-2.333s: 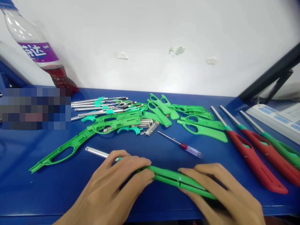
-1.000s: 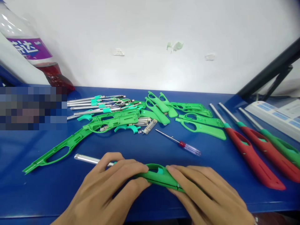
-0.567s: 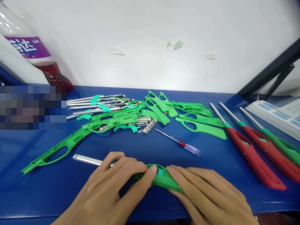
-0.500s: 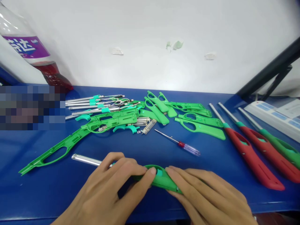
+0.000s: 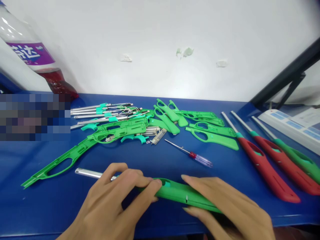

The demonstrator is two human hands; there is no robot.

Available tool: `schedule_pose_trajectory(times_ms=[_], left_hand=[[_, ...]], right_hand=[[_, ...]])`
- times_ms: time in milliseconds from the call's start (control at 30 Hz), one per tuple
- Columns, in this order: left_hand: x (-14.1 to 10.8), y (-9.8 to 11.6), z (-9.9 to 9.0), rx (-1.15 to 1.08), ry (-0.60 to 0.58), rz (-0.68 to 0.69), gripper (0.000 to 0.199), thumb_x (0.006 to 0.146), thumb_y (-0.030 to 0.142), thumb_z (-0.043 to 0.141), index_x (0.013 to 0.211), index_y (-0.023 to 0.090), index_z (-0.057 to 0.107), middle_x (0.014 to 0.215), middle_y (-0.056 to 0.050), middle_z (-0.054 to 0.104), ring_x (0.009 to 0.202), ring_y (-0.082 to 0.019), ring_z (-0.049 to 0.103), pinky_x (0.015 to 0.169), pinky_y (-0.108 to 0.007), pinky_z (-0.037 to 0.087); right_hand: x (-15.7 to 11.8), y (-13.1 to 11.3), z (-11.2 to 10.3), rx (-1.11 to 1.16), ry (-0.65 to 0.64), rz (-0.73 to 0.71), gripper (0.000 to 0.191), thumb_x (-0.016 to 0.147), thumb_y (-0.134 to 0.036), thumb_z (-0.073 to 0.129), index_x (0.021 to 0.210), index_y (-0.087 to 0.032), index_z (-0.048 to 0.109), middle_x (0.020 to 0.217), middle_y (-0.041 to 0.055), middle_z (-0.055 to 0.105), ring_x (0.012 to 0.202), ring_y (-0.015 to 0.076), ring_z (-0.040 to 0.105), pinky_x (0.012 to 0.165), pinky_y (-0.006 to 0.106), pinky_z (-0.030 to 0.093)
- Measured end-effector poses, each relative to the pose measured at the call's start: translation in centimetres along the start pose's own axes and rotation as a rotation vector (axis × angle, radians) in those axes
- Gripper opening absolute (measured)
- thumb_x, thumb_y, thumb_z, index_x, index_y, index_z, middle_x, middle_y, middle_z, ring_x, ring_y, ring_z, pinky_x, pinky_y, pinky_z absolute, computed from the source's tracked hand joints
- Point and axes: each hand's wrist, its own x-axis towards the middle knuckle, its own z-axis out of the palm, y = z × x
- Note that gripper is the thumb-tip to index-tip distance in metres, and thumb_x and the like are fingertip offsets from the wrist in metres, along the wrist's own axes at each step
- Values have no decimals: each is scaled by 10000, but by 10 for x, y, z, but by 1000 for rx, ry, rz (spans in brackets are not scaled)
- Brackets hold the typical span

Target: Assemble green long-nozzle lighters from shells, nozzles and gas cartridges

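Should the long green plastic lighter body (image 5: 186, 196), held near the front edge between the closed fingers of the left hand (image 5: 116, 196) and right hand (image 5: 231, 203), be squeezed unevenly, its seam could be sprung open.

This looks like a small workbench (assembly work, judging by the loose parts): a blue tabletop (image 5: 107, 213) against a scuffed white wall (image 5: 150, 30), with green shell halves (image 5: 212, 139) and metal tubes (image 5: 91, 111) heaped at the far side. A screwdriver (image 5: 188, 153) lies mid-table, finished-looking lighters (image 5: 267, 166) on the right.
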Motion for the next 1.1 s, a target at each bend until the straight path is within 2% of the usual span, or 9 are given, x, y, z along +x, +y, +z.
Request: schedule_pose_trajectory(times_ms=[67,167,267,400,533,733,833,967,1100], left_hand=[[2,0,-1,9,-4,18,363,1036,25,549,1275,242,715,1044,-2,739,975,-146,687,1049,-346,491],[2,-1,-4,18,-48,39,480,1002,-63,463,1273,243,714,1019,-2,736,973,-136,677,1026,-333,486],[0,-1,-5,4,-99,27,564,985,-89,439,1340,271,690,1089,-6,745,1016,-144,672,1050,-350,486],[3,0,-4,-16,-79,15,413,1074,64,544,1444,227,625,1142,-21,743,1015,-165,659,1092,-392,444],[12,-1,-3,23,-61,17,430,1099,208,600,1514,110,545,1176,-74,716,1093,-197,620,1052,-389,409],[18,-3,3,-77,-26,20,251,1107,170,571,1330,97,659,1152,-48,765,1115,-176,608,1128,-392,360],[20,-2,3,-104,13,10,197,1120,183,552,1221,141,716,1045,8,781,1020,-142,634,1078,-352,384],[25,1,-1,-78,77,-13,233,1139,197,518,1115,163,747,950,42,795,906,-111,660,989,-332,412],[30,3,-6,-41,112,-9,257,1136,200,527,1052,165,767,919,53,809,864,-104,675,925,-328,432]], right_hand=[[2,1,0,45,14,-36,210,1071,-304,636,1229,-219,745,1095,-9,855,935,135,827,850,194,661],[4,3,0,70,40,-76,184,1072,-266,626,1144,-206,785,1060,12,861,905,155,836,824,212,676],[3,4,-3,82,52,-80,179,1068,-243,627,1078,-211,803,1051,18,862,901,161,839,809,219,680],[-1,6,-4,75,40,-53,171,1061,-239,636,1102,-223,801,1057,16,861,911,173,840,794,230,683],[-5,9,-2,99,61,-24,173,1042,-250,664,1161,-231,788,1075,17,857,927,175,835,794,224,681],[-7,8,-5,109,-3,72,271,994,-183,705,1250,-257,755,1167,13,835,1014,189,814,873,251,675],[-7,2,-5,128,37,113,254,997,-200,700,1228,-284,763,1128,1,840,971,198,819,838,273,683],[-7,-6,-1,163,107,182,201,985,-239,727,1163,-310,789,1051,-6,846,932,219,828,833,315,693],[-6,-2,-5,184,123,237,185,985,-341,753,1165,-312,781,1121,-5,841,964,199,830,882,254,675]])
